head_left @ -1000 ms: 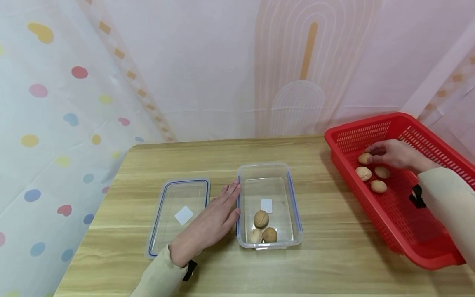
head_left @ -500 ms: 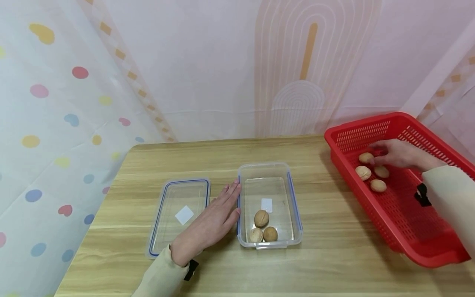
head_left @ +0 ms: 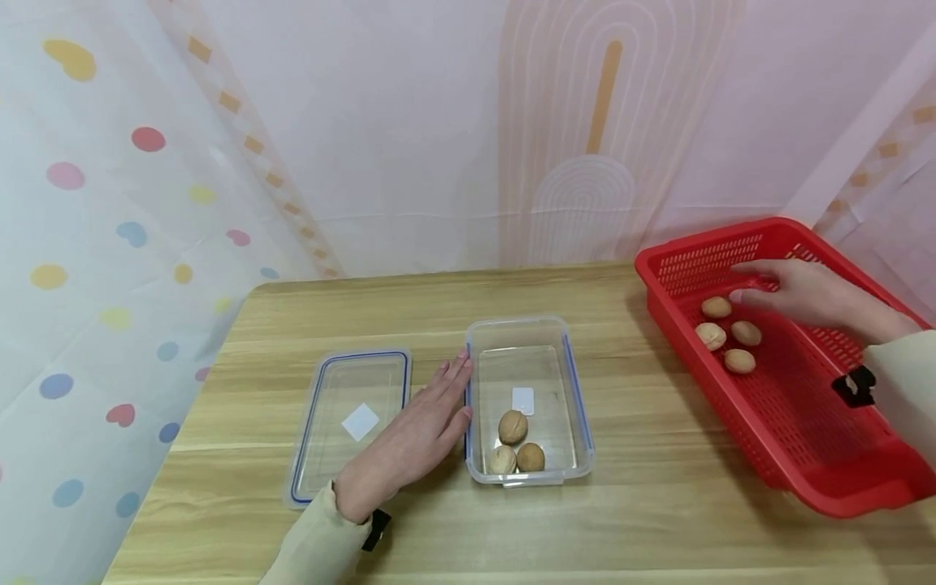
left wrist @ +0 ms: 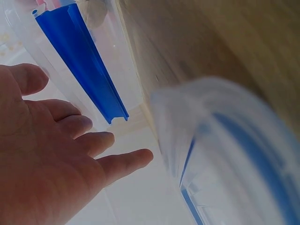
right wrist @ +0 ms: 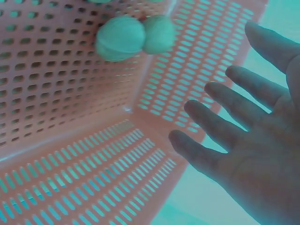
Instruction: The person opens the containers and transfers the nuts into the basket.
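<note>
My left hand [head_left: 417,431] lies with straight fingers against the left wall of a clear plastic container [head_left: 541,374]. The left wrist view shows its fingers [left wrist: 96,143] beside the container's blue side clip [left wrist: 82,61]. Three walnuts [head_left: 513,426] are grouped at the container's near end. Over the red basket [head_left: 731,422] on the right, my right hand [head_left: 812,296] is spread and holds nothing. Several walnuts [head_left: 740,361] lie on the basket floor just left of its fingertips. In the right wrist view, the fingers [right wrist: 215,124] are apart from the nearest walnut [right wrist: 121,38].
A clear lid with a blue seal [head_left: 351,374] lies flat to the left of the container, partly behind my left hand and forearm. The wooden table [head_left: 621,536] meets a patterned cloth backdrop [head_left: 409,146] at its far edge. The basket's raised walls surround the walnuts.
My right hand has drawn off the walnut it was touching, moving right and spreading its fingers; that walnut stays in the basket. The left hand keeps its place. The head view has shifted slightly.
</note>
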Tool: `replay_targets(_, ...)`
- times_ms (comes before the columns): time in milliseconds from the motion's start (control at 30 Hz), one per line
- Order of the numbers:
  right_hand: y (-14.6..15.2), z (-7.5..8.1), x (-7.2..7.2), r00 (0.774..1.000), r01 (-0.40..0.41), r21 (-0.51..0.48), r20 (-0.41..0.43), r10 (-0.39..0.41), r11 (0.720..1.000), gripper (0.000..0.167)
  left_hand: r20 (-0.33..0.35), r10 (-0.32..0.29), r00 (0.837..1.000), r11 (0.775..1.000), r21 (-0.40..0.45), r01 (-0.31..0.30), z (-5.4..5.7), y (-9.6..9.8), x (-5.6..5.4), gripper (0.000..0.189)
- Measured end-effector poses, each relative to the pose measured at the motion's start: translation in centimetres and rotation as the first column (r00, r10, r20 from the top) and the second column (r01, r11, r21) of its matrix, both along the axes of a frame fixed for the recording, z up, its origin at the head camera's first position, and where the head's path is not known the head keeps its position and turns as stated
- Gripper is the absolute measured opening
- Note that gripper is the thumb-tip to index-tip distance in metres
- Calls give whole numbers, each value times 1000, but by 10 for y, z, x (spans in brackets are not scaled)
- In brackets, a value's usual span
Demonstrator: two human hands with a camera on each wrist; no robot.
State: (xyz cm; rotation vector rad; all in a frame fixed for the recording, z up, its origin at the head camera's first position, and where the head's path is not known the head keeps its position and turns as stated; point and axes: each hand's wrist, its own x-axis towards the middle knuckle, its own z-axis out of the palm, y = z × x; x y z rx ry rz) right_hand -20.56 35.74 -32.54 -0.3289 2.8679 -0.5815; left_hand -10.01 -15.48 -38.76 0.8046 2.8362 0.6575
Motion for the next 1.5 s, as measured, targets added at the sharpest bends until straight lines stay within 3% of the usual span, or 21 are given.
replay_targets(167,-2,14,14,996,86,-20,-22,-87,996,66,3,0,1000,1000,10,0,0,0,1,62)
replay_targets(333,-8,23,34,979,148,-53,-133,-154,988,67,-5,-7,1000,1000,14,7,0,0,2,62)
replay_targets(467,-14,28,48,965,150,-110,-198,-170,983,66,-1,-7,1000,1000,20,7,1,-1,3,61)
replay_targets(733,-31,34,72,960,154,-169,-205,-188,973,68,-1,2,1000,1000,25,-2,2,-2,4,60)
replay_targets(1067,-54,38,103,946,42,-292,-297,-132,955,65,0,-3,1000,1000,25,3,0,-2,3,61)
replay_targets(1500,-96,27,134,880,-156,-330,-474,-20,931,66,12,9,1000,1000,30,-9,-1,-1,3,61)
